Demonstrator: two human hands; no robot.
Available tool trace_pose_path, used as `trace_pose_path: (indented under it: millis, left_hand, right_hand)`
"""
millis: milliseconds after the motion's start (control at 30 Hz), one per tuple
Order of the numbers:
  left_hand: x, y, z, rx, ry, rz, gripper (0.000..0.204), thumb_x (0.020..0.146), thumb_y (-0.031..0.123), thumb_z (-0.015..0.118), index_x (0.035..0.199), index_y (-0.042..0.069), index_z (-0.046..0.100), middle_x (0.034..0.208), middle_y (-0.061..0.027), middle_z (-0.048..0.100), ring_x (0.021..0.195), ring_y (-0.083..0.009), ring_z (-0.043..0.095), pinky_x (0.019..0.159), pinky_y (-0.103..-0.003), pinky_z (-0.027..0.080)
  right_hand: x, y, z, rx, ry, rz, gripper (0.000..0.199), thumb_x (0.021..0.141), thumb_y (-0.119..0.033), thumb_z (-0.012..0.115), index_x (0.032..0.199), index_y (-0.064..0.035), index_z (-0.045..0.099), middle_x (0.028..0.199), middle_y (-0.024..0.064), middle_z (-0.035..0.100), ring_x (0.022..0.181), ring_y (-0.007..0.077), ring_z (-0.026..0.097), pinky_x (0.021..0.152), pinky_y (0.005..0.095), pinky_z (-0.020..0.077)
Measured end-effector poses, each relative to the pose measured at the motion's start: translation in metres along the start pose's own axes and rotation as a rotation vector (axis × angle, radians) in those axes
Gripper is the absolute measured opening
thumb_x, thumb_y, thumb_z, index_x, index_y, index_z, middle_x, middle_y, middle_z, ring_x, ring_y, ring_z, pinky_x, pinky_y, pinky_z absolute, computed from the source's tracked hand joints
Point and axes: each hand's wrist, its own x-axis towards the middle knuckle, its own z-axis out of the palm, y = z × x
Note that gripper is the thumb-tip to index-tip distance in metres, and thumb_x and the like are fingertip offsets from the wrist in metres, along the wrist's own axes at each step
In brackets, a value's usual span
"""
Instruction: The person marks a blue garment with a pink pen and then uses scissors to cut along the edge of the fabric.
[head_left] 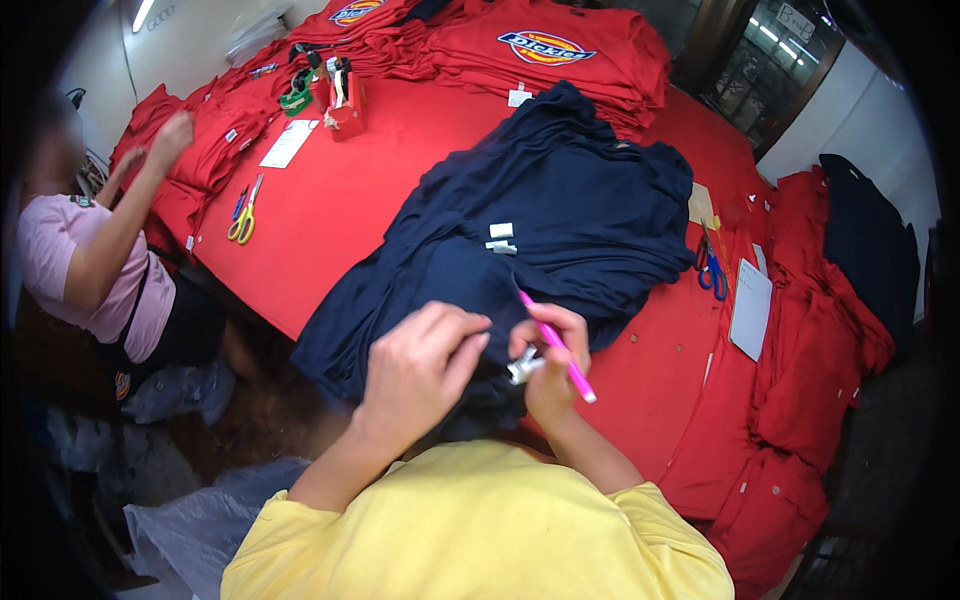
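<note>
A pile of navy blue shirts (540, 190) lies on the red table in front of me, its near part under my hands. Across the fingers of my right hand (555, 370) runs a slim pink pen-like tool (560, 350) with a white end. The hand is closed around it, its other end pointing at the navy cloth. Beside those fingers is a white label (523, 366). My left hand (420, 365) is closed over the cloth, thumb and fingertips together; anything between them is hidden. Small white labels (500, 238) rest on the navy fabric just beyond.
Yellow-handled scissors (243, 215), a paper sheet (288, 143) and a red tape dispenser (343, 105) lie left on the red table (390, 130). Blue-handled scissors (711, 270) and a notepad (750, 310) lie right. Red shirts (560, 50) stand behind. Another person (95, 260) is at left.
</note>
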Motion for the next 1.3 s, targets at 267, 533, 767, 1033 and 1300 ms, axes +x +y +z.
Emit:
trace_pose_path:
  millis: [267, 533, 767, 1033, 1300]
  left_hand:
    - [0.018, -0.052, 0.033, -0.113, -0.676, -0.048, 0.018, 0.082, 0.021, 0.069, 0.093, 0.007, 0.070, 0.087, -0.0090, 0.068, 0.083, -0.0271, 0.063, 0.074, -0.037, 0.051]
    - [0.057, -0.093, 0.036, 0.440, -0.384, 0.095, 0.016, 0.080, 0.017, 0.069, 0.085, 0.004, 0.061, 0.086, -0.0110, 0.064, 0.082, -0.0313, 0.060, 0.072, -0.042, 0.049]
    - [0.006, -0.042, 0.024, 0.337, -0.683, 0.061, 0.019, 0.081, 0.017, 0.069, 0.079, 0.002, 0.058, 0.073, -0.0155, 0.064, 0.069, -0.0354, 0.064, 0.060, -0.043, 0.051]
    - [0.013, -0.084, 0.023, 0.455, -0.492, -0.153, 0.056, 0.081, 0.051, 0.066, 0.120, 0.011, 0.063, 0.101, -0.0140, 0.059, 0.074, -0.0336, 0.065, 0.069, -0.043, 0.053]
    - [0.058, -0.079, 0.031, 0.550, -0.421, -0.083, 0.051, 0.079, 0.056, 0.066, 0.085, 0.005, 0.072, 0.088, -0.0111, 0.063, 0.081, -0.0293, 0.066, 0.069, -0.041, 0.052]
  right_hand:
    - [-0.034, -0.025, -0.050, -0.213, 0.154, -0.022, 0.073, 0.090, -0.071, 0.036, 0.107, -0.0011, 0.050, 0.056, 0.0035, 0.046, 0.048, 0.0095, 0.043, 0.045, 0.0222, 0.0305]
    - [-0.039, -0.031, -0.066, -0.251, 0.205, -0.022, 0.070, 0.092, -0.068, 0.036, 0.106, -0.0011, 0.051, 0.058, 0.0032, 0.046, 0.050, 0.0093, 0.043, 0.049, 0.0220, 0.0314]
    - [-0.035, -0.017, -0.063, -0.243, 0.019, 0.059, 0.069, 0.094, -0.063, 0.041, 0.103, 0.0033, 0.058, 0.072, 0.0063, 0.053, 0.064, 0.0113, 0.050, 0.058, 0.0237, 0.0384]
    - [-0.017, -0.012, -0.055, -0.230, -0.059, -0.031, 0.059, 0.099, -0.053, 0.040, 0.104, 0.0018, 0.061, 0.072, 0.0059, 0.055, 0.065, 0.0099, 0.052, 0.058, 0.0235, 0.0400]
    - [0.009, -0.019, -0.031, -0.251, -0.066, -0.049, 0.029, 0.097, -0.024, 0.052, 0.099, 0.0025, 0.063, 0.076, 0.0066, 0.058, 0.064, 0.0105, 0.054, 0.059, 0.0239, 0.0421]
